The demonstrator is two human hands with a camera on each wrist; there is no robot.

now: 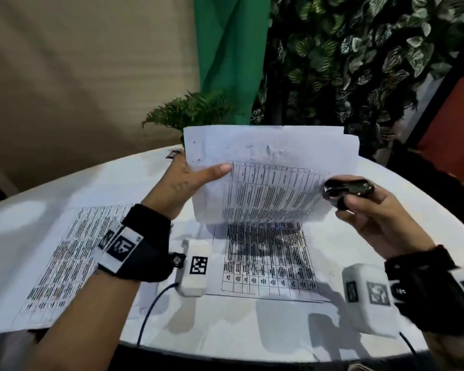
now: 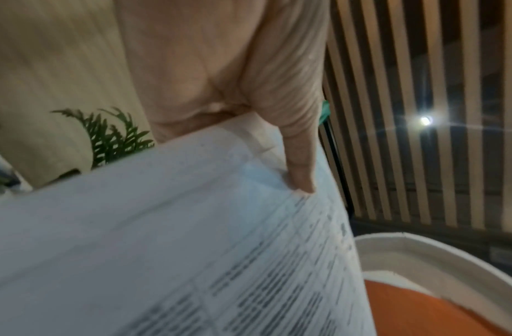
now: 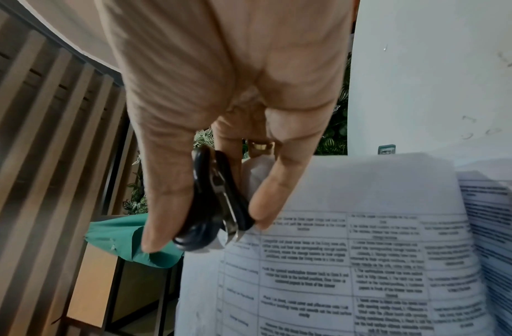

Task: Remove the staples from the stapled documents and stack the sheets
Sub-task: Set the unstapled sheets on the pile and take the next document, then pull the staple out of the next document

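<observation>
My left hand (image 1: 190,180) holds a white printed document (image 1: 268,172) lifted above the table, thumb on the front page and fingers behind it. The wrist view shows that thumb (image 2: 299,163) pressing on the paper (image 2: 191,238). My right hand (image 1: 370,207) pinches a black staple remover (image 1: 346,190) between thumb and fingers at the document's right edge. In the right wrist view the staple remover (image 3: 217,204) has its metal claws touching the corner of the sheets (image 3: 349,250). Whether a staple is caught cannot be seen.
Printed sheets lie flat on the round white table (image 1: 252,330): one sheet (image 1: 268,261) under the lifted document, another sheet (image 1: 59,258) at the left. A small fern (image 1: 188,111) stands at the table's far edge, and foliage (image 1: 359,54) fills the back right.
</observation>
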